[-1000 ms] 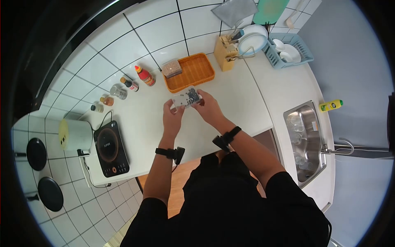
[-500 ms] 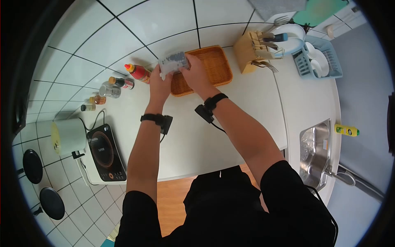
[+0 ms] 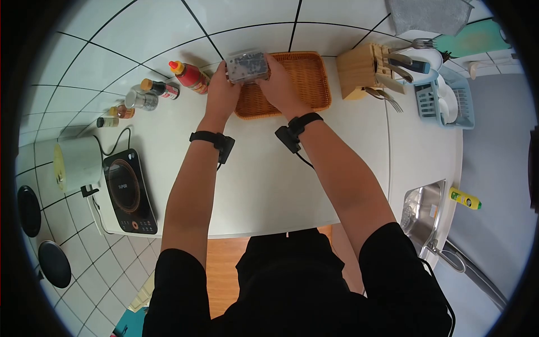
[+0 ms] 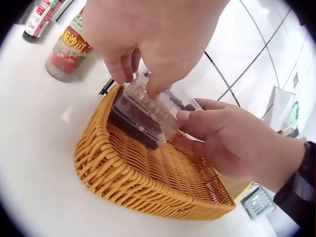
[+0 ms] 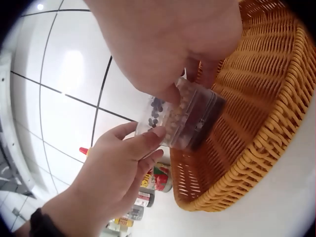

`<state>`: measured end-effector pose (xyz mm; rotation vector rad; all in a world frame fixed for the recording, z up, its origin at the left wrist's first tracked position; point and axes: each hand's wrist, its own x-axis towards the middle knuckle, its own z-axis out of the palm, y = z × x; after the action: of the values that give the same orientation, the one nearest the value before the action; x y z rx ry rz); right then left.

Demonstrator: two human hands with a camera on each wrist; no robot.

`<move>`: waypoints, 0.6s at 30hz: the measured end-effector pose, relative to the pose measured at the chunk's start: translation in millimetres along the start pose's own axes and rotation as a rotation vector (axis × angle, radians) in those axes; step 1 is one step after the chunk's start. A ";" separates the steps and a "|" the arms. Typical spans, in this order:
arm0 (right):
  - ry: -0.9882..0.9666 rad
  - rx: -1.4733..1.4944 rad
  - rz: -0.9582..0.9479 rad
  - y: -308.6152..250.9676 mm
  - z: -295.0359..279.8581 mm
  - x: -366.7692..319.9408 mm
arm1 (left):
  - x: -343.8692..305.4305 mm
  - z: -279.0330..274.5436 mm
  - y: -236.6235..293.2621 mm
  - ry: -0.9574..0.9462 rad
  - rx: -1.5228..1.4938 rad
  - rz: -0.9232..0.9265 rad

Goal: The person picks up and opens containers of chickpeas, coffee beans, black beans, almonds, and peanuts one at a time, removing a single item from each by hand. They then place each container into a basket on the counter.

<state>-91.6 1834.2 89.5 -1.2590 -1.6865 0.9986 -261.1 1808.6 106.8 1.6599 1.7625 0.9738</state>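
Both hands hold a clear plastic box (image 3: 247, 66) of small dark bean-like pieces over the left end of an orange wicker basket (image 3: 307, 84). My left hand (image 3: 222, 101) grips the box's left side, and my right hand (image 3: 281, 92) has its right side between thumb and fingers. Tan pieces (image 4: 150, 102) show through clear plastic in the left wrist view. Just below them, a dark reddish layer (image 4: 136, 123) sits low inside the basket wall. From the right wrist, the dark, tan and reddish layers look stacked. Fingers cover parts of the box.
Left of the basket stand a red sauce bottle (image 3: 190, 77) and several seasoning bottles. A knife block (image 3: 359, 73) is close on its right. Farther out are an induction cooker (image 3: 124, 188), a blue dish rack (image 3: 428, 106) and a sink (image 3: 421, 216).
Both hands have carried the box forward from over the counter to the basket's left end. A box lying there earlier is now covered by the hands and held box. The head view has shifted.
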 end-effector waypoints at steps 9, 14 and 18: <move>0.021 -0.033 0.107 3.6 6.7 -3.6 | 4.7 4.7 -21.5 -0.020 0.015 -0.022; 0.032 -0.018 0.106 0.7 5.6 -5.3 | 7.4 7.5 -27.5 -0.020 0.052 -0.013; 0.072 -0.017 0.111 5.1 10.8 -4.6 | 6.8 6.4 -23.5 -0.002 0.014 -0.016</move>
<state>-98.9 1829.3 80.1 -1.3965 -1.5878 0.9943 -271.2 1816.6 85.0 1.6524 1.7825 0.9545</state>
